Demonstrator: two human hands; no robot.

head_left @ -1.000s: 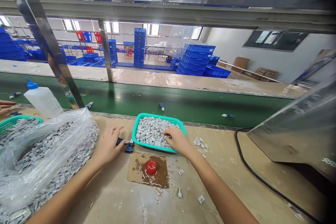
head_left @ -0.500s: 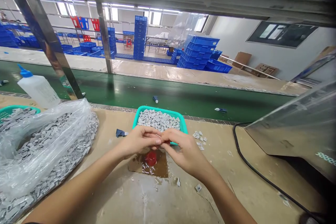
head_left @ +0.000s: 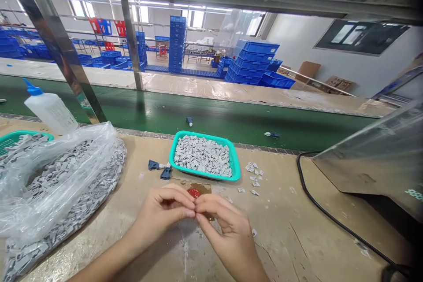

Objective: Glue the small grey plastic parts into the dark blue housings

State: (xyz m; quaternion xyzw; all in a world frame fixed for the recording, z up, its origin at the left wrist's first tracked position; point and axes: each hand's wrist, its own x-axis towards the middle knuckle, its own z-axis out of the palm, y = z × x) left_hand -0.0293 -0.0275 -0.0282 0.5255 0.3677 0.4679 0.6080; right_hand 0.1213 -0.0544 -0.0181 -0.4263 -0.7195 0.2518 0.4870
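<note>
My left hand [head_left: 165,211] and my right hand [head_left: 224,224] meet at the fingertips, both pinched closed. Whatever lies between the fingers is hidden or too small to name. Partly behind the fingers, a round red object [head_left: 194,192] rests on a wet brown patch [head_left: 206,188]. Beyond the hands stands a turquoise basket [head_left: 238,163] filled with small light-grey parts [head_left: 201,154]. Two dark blue pieces with light tips, one farther left [head_left: 153,165] and one nearer the basket [head_left: 165,173], lie left of it. Several loose grey parts [head_left: 254,179] are scattered to its right.
On the left are a clear plastic bag [head_left: 99,141] with a heap of grey parts, a white bottle [head_left: 51,110] with blue cap, and another green basket [head_left: 13,139]. A green conveyor belt [head_left: 224,128] crosses behind. A black cable [head_left: 317,205] curves at right.
Both hands have moved down and nearer, away from the basket, still joined at the fingertips. More of the basket and the second dark blue piece now show. Pieces on the belt have shifted left.
</note>
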